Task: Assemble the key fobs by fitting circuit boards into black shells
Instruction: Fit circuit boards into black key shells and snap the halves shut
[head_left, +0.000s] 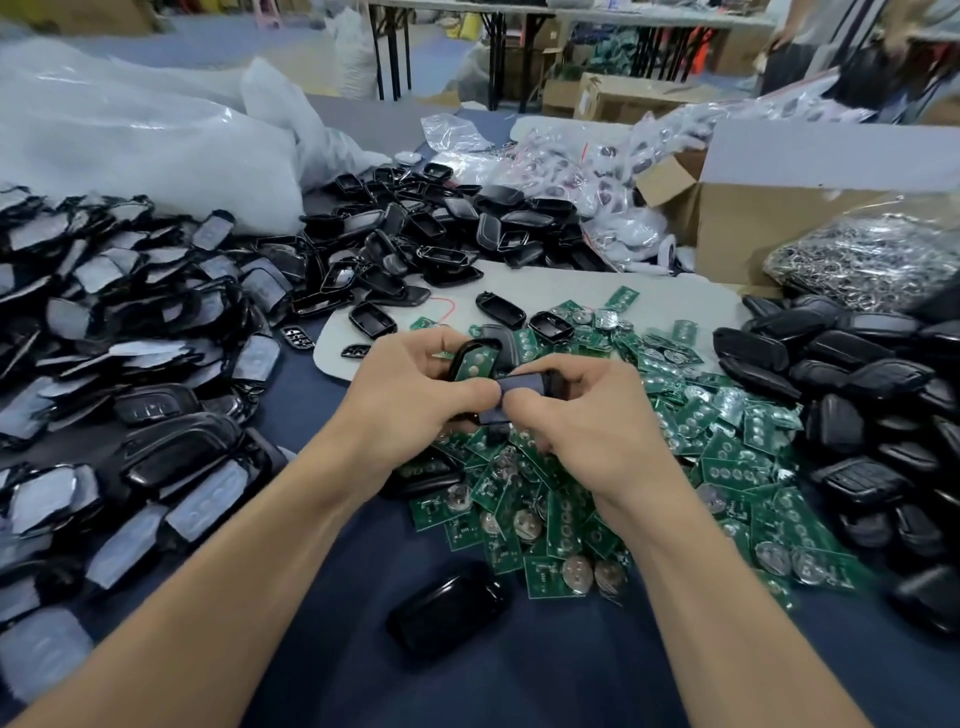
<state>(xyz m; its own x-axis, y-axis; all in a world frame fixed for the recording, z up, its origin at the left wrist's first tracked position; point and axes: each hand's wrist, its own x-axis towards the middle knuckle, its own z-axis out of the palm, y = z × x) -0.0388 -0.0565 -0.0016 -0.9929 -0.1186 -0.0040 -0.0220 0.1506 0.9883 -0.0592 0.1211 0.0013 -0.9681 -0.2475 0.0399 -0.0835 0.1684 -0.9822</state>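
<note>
Nearest to the camera a single glossy black shell (447, 613) lies on the dark blue tabletop (545, 665), at 6 o'clock from the hands and between the two bare forearms. Above it, the left hand (410, 395) has its fingers curled round an open shell (480, 345), and a green circuit board (475, 366) sits inside this shell. The right hand (587, 410) pinches a dark film-covered piece (519, 387) between thumb and fingers, against the lower end of the open shell. Both hands are close together over the heap of loose boards (597, 499), which spreads on the tabletop from 6 to 3 o'clock. At 12 o'clock there is a pile of empty shells (415, 228). At 9 o'clock lies a wide pile of filmed covers (104, 312), and at 3 o'clock a pile of closed black parts (857, 389). At 2 o'clock a clear bag of metal rings (857, 260) leans by a cardboard box (753, 218). White plastic bags (130, 140) lie at 10 o'clock.
</note>
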